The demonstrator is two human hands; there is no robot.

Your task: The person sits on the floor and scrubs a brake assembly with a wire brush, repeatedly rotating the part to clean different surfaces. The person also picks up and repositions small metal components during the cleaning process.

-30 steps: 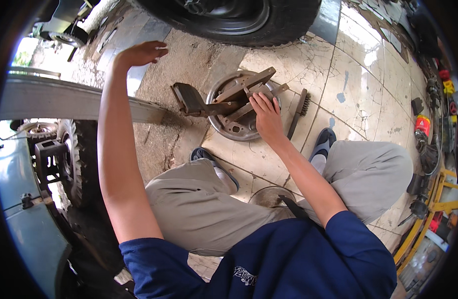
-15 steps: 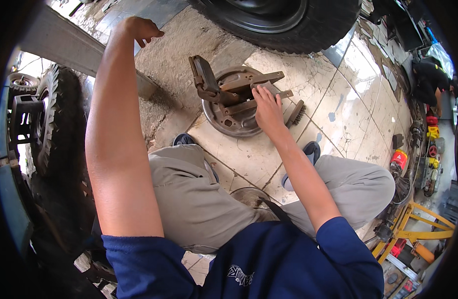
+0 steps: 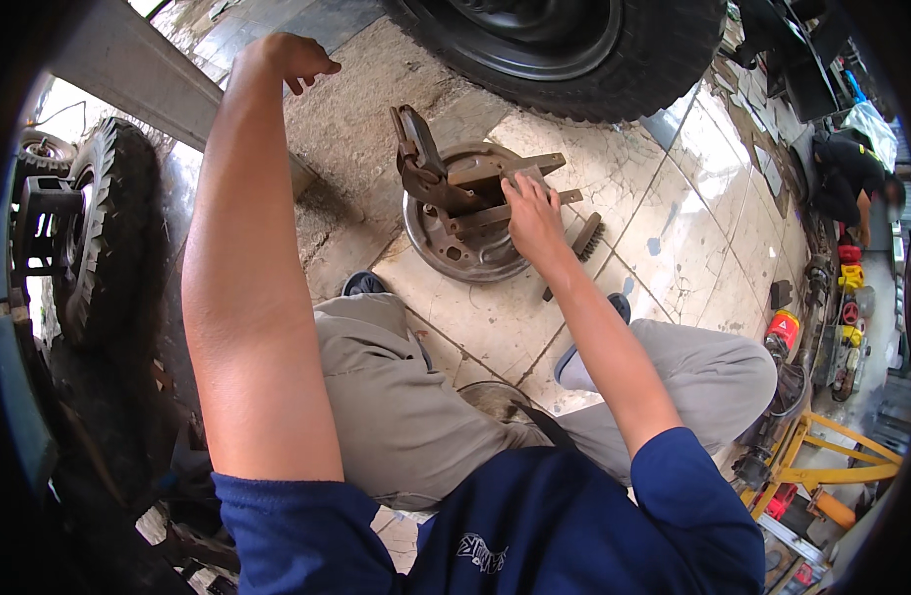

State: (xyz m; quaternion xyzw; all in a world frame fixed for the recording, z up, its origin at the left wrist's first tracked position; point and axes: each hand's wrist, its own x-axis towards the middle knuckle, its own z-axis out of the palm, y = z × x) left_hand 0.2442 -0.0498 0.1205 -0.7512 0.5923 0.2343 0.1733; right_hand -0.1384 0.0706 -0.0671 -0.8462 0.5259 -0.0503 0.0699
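Note:
My right hand reaches over a round rusty metal plate, likely a drum-brake backing plate, lying on the floor. Its bent fingers press on a flat brown piece, perhaps sandpaper, between two metal bars, the far bar and the near bar. An upright metal bracket stands at the plate's left side. Beside my right wrist a wire brush rests on the tiles, partly behind the forearm. My left hand hangs in the air at the upper left, fingers loosely bent and apart, holding nothing.
A large black tyre stands just beyond the plate. Another wheel is at the left, near a grey post. On the right are a red can, a yellow metal frame and a crouching person.
The whole view has shifted slightly. My right fingers look more bent on the flat brown piece. The left hand remains raised in much the same pose.

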